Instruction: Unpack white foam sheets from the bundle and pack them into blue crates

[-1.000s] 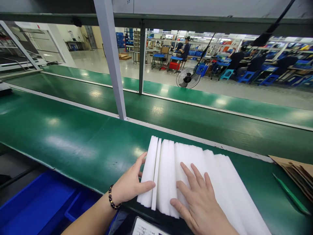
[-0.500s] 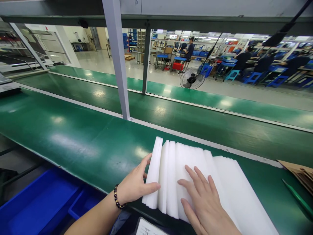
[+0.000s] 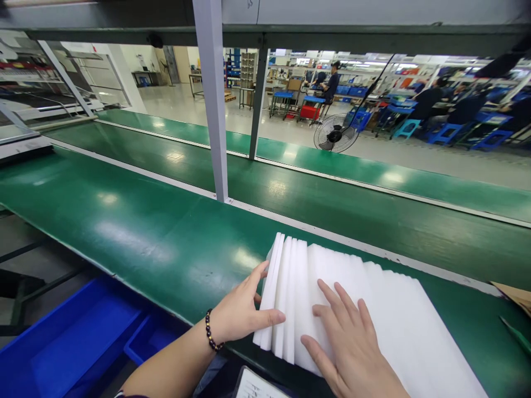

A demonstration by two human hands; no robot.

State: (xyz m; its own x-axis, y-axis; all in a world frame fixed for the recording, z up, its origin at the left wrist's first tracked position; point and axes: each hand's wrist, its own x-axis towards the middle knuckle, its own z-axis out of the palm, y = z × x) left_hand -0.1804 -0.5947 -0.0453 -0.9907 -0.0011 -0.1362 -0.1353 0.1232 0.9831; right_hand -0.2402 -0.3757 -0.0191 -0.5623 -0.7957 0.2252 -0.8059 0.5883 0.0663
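A row of white foam sheets leans over to the right on the green bench, edges overlapping like a fan. My left hand, with a dark beaded bracelet on its wrist, grips the left end of the row. Its thumb lies over the near edges and its fingers are behind the outermost sheet. Spread over the middle of the sheets is my right hand, its fingers apart and resting on the foam. Its palm side is hidden.
The green bench top runs left, with a white post at its far rail. Blue bins sit below the front edge. A paper sheet lies near my lap; brown cardboard and a green tool are at right.
The view has swung slightly left, so everything appears further right. At the left end, the sheets have closed up, with another thin sheet standing among the upright ones. Both hands stay at the foam.
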